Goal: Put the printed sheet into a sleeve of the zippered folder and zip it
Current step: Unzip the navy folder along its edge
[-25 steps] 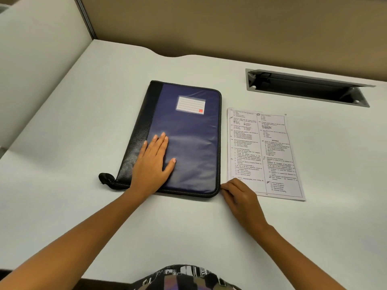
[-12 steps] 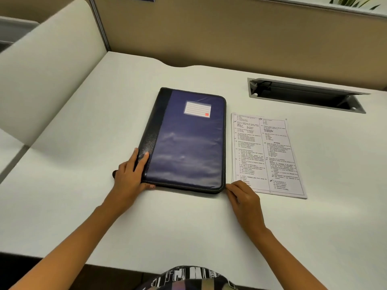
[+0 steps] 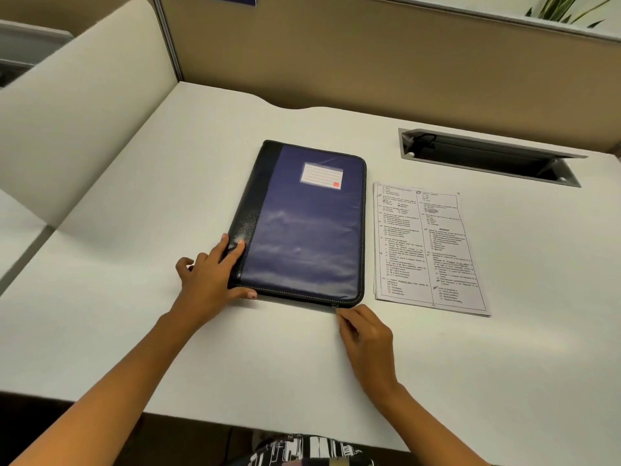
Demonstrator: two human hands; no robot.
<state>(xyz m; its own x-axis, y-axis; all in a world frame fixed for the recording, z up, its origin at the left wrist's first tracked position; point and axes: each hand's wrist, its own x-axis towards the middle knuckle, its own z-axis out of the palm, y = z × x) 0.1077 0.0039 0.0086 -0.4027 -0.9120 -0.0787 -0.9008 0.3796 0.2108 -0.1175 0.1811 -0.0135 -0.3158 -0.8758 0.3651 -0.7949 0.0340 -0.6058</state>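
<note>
Broadly, a white desk (image 3: 134,331) fills the view, closed in at the back by a tan partition wall (image 3: 369,62) and on the left by a cream divider panel (image 3: 77,105). Set into the desk at the far right is a long metal cable slot (image 3: 487,156), its lid tipped up.

Next in size, the zippered folder (image 3: 302,230) lies flat and closed near the middle of the desk, with a navy cover, a black spine strip down its left side and light stitching round the edge. A white label card (image 3: 321,175) with ruled lines and a small red square sits in a clear pocket near the top of the cover.

Just beside the folder on its right, not touching it, lies the printed sheet (image 3: 426,247), flat on the desk and covered in two columns of small text too fine to read.

The left hand (image 3: 211,277) grips the folder's near-left corner, fingers spread over the black spine and the thumb pressed along the near edge. The right hand (image 3: 366,331) is at the near-right corner, fingertips pinched together at the small zipper pull (image 3: 335,307) there; whether they actually hold it I cannot tell.
</note>
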